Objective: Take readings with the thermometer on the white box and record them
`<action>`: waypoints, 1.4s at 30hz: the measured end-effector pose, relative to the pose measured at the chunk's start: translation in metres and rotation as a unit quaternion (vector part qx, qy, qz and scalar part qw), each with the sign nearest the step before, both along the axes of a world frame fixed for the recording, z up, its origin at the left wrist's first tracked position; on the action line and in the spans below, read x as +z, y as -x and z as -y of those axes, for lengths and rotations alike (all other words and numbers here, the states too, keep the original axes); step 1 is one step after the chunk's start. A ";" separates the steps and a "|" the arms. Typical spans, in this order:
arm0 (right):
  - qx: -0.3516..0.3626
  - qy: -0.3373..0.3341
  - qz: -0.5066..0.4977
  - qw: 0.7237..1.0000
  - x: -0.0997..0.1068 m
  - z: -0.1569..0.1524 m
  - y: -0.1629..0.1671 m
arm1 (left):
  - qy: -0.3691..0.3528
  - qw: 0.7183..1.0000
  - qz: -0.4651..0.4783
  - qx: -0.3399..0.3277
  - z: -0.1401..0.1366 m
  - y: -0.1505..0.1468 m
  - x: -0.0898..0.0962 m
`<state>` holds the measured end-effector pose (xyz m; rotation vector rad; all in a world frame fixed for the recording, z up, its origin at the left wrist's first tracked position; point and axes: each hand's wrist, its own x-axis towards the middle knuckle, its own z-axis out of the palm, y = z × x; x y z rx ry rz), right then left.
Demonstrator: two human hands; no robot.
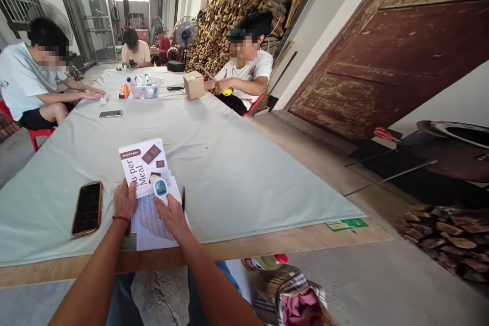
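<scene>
My left hand [125, 199] grips the lower left edge of a white box [130, 167] printed "NutriMotion" and "Su-per Meal", with pictures of chocolate pieces. In my right hand [171, 218] is a white handheld infrared thermometer [161, 188] with a blue-framed display. Its front end overlaps the box's lower right part; whether the two touch I cannot tell. Beneath both hands lie sheets of paper [153, 242], one covered in handwriting. A dark pen [183, 198] rests at the papers' right edge. Left of my left hand a smartphone [87, 209] lies with its screen dark.
A pale cloth covers the long table [244, 183]. Farther up are another phone [111, 114], a plastic basket [145, 90] of bottles, an orange tape dispenser [124, 91] and a cardboard box [194, 85]. Co-workers sit left, right and far back. Stacked firewood [229, 20] lines the wall.
</scene>
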<state>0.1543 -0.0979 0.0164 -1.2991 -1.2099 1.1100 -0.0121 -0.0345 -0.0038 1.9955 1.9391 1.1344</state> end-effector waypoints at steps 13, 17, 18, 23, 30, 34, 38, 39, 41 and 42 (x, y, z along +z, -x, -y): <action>0.035 0.036 -0.063 0.997 0.001 0.002 0.003 | 0.015 1.000 0.002 -0.012 0.004 -0.001 0.007; 0.030 0.046 -0.073 0.996 0.008 0.004 0.004 | 0.019 1.000 0.002 -0.014 0.005 -0.001 0.009; 0.026 0.049 -0.077 0.995 0.011 0.006 0.003 | 0.020 1.000 0.000 -0.013 0.006 -0.002 0.010; 0.006 0.030 -0.094 0.995 0.036 0.030 -0.012 | 0.023 1.000 -0.014 -0.015 0.007 -0.002 0.010; -0.041 0.005 -0.021 0.999 0.050 0.074 -0.056 | 0.023 0.999 -0.018 -0.028 0.005 0.000 0.008; -0.061 0.002 0.020 0.998 0.051 0.094 -0.068 | 0.033 0.999 -0.015 -0.037 0.007 0.000 0.009; -0.064 0.000 0.039 0.997 0.043 0.105 -0.072 | 0.027 0.999 -0.011 -0.045 0.010 -0.001 0.008; -0.071 -0.003 0.049 0.996 0.038 0.104 -0.075 | 0.026 0.999 -0.009 -0.046 0.011 -0.001 0.008; -0.096 -0.012 0.097 0.991 0.024 0.098 -0.085 | 0.033 0.998 -0.004 -0.046 0.012 -0.001 0.007; -0.113 -0.016 0.141 0.983 0.015 0.092 -0.093 | 0.040 0.998 0.000 -0.049 0.013 -0.001 0.007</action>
